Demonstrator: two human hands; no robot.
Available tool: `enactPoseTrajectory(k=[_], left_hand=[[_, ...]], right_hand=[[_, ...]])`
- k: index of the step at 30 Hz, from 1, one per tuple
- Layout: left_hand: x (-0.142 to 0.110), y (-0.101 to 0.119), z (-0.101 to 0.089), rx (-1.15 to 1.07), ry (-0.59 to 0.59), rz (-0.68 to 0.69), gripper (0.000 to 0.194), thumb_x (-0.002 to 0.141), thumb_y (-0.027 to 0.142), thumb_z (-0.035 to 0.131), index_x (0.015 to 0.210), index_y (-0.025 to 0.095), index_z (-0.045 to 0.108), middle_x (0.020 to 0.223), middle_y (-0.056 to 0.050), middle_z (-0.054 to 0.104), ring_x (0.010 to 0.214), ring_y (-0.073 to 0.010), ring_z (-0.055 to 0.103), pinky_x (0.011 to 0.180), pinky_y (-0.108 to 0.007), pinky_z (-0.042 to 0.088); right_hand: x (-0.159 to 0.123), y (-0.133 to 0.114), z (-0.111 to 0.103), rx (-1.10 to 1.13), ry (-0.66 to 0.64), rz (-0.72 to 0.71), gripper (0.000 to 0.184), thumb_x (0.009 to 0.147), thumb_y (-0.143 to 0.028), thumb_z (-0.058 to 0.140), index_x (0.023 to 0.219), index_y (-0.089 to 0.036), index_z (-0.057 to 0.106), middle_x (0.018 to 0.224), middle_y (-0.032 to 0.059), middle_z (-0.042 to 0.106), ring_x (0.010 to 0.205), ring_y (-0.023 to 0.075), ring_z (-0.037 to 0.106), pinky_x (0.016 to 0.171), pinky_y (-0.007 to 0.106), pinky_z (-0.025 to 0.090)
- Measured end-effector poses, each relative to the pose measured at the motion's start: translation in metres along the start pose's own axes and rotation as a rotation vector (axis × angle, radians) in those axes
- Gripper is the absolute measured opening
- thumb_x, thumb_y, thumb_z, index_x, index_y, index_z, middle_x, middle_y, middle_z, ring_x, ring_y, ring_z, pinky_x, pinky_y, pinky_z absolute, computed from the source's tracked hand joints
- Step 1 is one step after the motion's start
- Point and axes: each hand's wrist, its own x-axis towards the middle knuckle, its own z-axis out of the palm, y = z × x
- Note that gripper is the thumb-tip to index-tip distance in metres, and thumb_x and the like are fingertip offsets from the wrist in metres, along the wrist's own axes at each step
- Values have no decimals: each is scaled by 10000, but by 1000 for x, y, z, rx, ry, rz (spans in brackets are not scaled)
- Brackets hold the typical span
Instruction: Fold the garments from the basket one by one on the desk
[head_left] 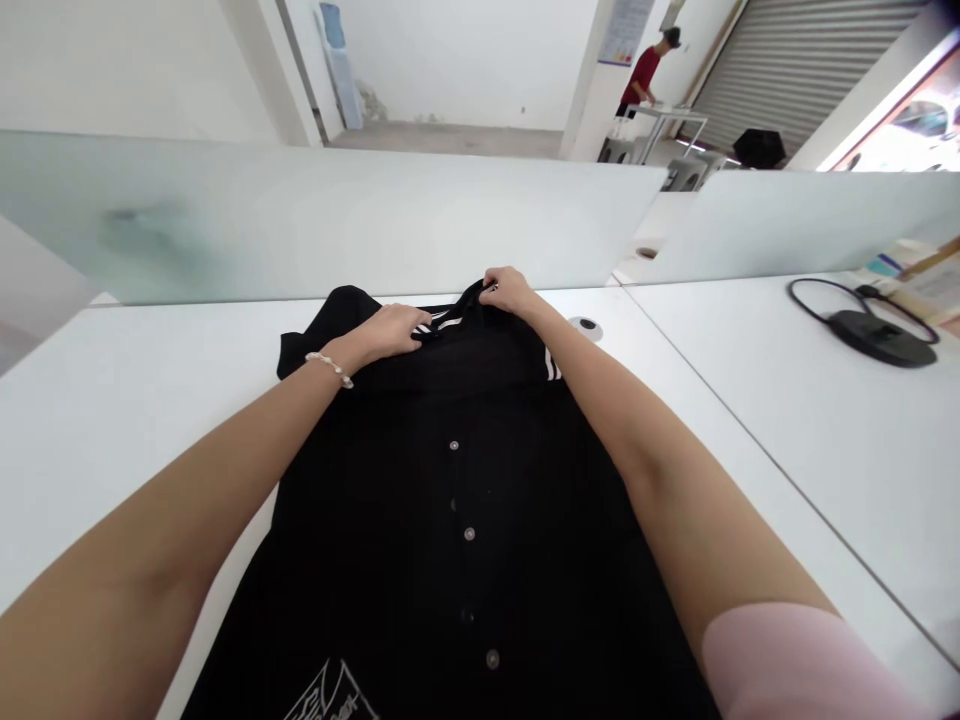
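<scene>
The black button-front shirt lies lengthwise on the white surface, collar pointing away, right hand fingers pinching it, left hand fingers together, flat on it.

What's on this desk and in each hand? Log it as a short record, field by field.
Item: black button-front shirt, buttons up, on a white desk
Left hand: resting on the striped collar, beaded bracelet at the wrist
Right hand: at the collar's upper edge, seemingly pinching it
Barrier: frosted glass partition beyond the desk
Nearby: black looped cable with a flat base on the adjoining desk
Background: person in a red shirt at a far table
</scene>
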Motion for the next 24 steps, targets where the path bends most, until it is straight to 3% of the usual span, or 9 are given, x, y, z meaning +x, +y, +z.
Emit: enactPoseTrajectory(k=[5, 10, 15, 18, 21, 24], left_hand=[[-6, 4, -12, 211, -114, -30, 369, 907, 415, 553, 1159, 181, 685, 1040, -130, 735, 1071, -308, 652, 1027, -410, 396], [-11, 3, -17, 371, -125, -33, 377, 904, 474, 601, 981, 140, 759, 966, -161, 732, 1158, -353, 596, 1148, -517, 251], [-13, -23, -9, 370, 111, -73, 396, 832, 565, 671, 1001, 222, 771, 963, -102, 714, 1299, -394, 477, 1195, -640, 36], [-15, -33, -2, 334, 264, -159, 396, 846, 536, 670, 1081, 227, 745, 988, -88, 703, 1305, -402, 466, 1184, -689, 18], [-13, -24, 1, 323, 344, -211, 338, 890, 401, 637, 1136, 181, 710, 1068, -105, 694, 1264, -395, 500, 1186, -698, 54], [-6, 6, 0, 256, 397, -139, 317, 929, 224, 535, 1212, 151, 656, 1224, -141, 645, 1242, -358, 524, 1192, -659, 154]], right_hand=[[-2, 14, 9, 33, -52, 27, 493, 760, -354, 715, 1205, -172, 605, 1025, 110, 676, 922, 248, 605, 852, 351, 506], [4, 24, 8, 36, 6, 26, 515, 747, -351, 745, 1206, -164, 605, 1083, 120, 663, 1016, 266, 604, 952, 378, 474], [21, 25, 3, -12, 157, 37, 490, 685, -238, 759, 1157, -167, 647, 1075, 115, 628, 1036, 298, 567, 958, 436, 470], [24, 24, 6, -51, 196, 21, 467, 704, -232, 728, 1164, -204, 652, 1123, 126, 590, 1055, 306, 541, 960, 492, 460], [23, 23, 10, -66, 182, 29, 400, 788, -293, 680, 1179, -223, 639, 1174, 141, 555, 1091, 323, 535, 966, 536, 449], [23, 21, 11, -71, 178, 43, 366, 836, -337, 658, 1181, -218, 629, 1182, 148, 551, 1109, 334, 541, 975, 539, 449]])
